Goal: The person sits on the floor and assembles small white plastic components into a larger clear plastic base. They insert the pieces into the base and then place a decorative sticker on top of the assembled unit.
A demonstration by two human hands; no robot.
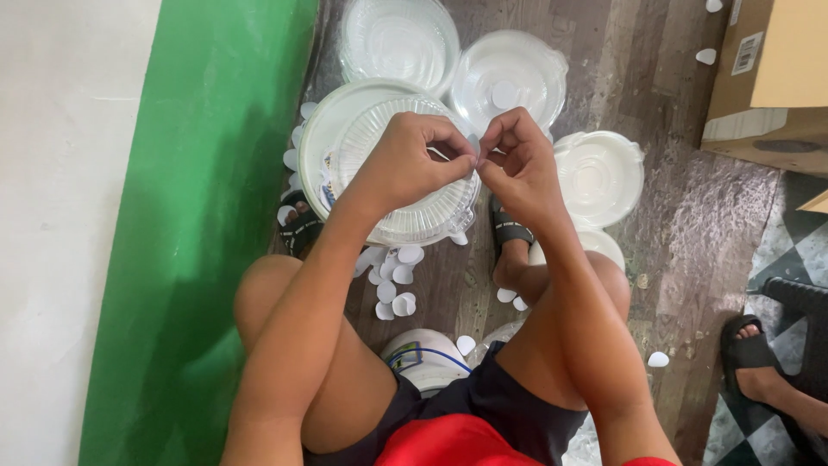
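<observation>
I see my left hand and right hand meeting fingertip to fingertip, both pinched shut on a small white paper sticker above a ribbed clear plastic lid. Smooth round white containers and peeled backing discs lie on worn wood-grain flooring beside a green-painted wall.

Beneath the pinching fingers sit clear plastic lids and white paper rounds. Left of them a green wall; right, a brown cardboard box and black-and-white patterned tiles.
</observation>
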